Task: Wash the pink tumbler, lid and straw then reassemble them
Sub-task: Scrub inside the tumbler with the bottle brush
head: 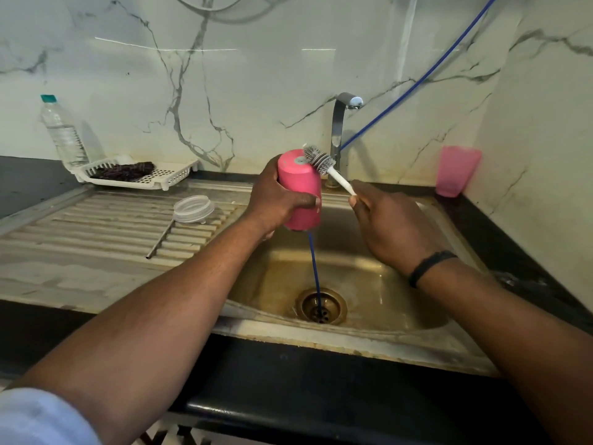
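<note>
My left hand grips the pink tumbler upside down over the sink, its base tilted up toward the tap. My right hand holds the white handle of a bottle brush, whose grey bristle head lies against the tumbler's base. The clear lid rests on the ribbed draining board to the left. A thin metal straw lies beside it on the board, slanting toward the front.
A steel sink has a drain into which a blue hose runs. The chrome tap stands behind. A second pink cup sits at the right corner. A white tray with a dark scrubber and a water bottle stand at the back left.
</note>
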